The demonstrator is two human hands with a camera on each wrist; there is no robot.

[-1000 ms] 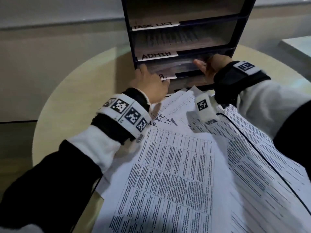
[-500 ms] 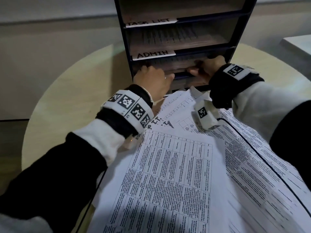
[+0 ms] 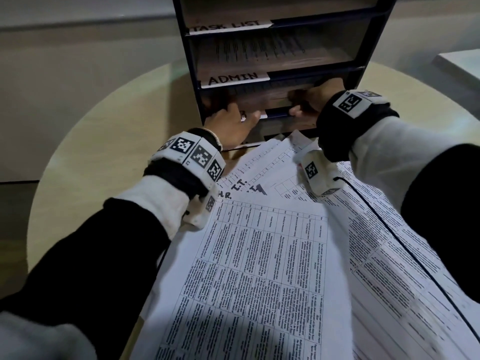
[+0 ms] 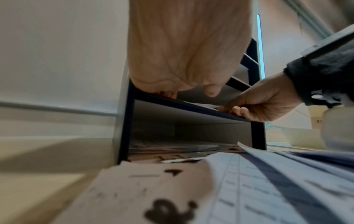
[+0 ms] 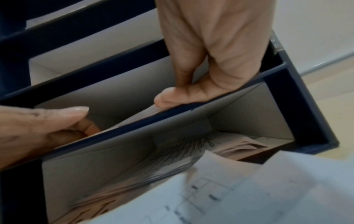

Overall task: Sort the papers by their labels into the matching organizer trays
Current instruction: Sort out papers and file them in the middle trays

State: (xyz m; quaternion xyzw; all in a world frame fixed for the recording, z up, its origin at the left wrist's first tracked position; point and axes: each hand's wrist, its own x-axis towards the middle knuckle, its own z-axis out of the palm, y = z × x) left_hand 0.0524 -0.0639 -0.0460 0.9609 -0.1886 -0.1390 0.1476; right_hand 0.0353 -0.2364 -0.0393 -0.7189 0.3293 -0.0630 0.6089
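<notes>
A dark blue organizer [image 3: 375,45] stands at the table's far side, its trays labelled TASK LIST [image 3: 230,26] and ADMIN [image 3: 235,79]. Both hands are at the tray below ADMIN. My left hand [image 3: 233,124] covers that tray's label and grips the near edge of a paper [image 3: 270,97] lying in the tray. My right hand [image 3: 307,103] pinches the same paper at the tray lip, thumb along the edge [image 5: 168,98], fingers inside. In the right wrist view the left hand [image 5: 38,128] curls under the sheet [image 5: 141,113]. A pile of printed papers [image 3: 259,255] lies in front.
The round pale table [image 3: 104,157] holds the organizer and the spread pile. Sheets marked H.R. [image 3: 225,195] and I.T. [image 3: 239,188] show under my left wrist. The bottom tray [image 5: 191,151] holds printed sheets. A white surface [image 3: 462,63] sits far right.
Both hands have moved forward into the tray below ADMIN, carrying the paper deeper in. The left hand slid from the tray's front to its opening.
</notes>
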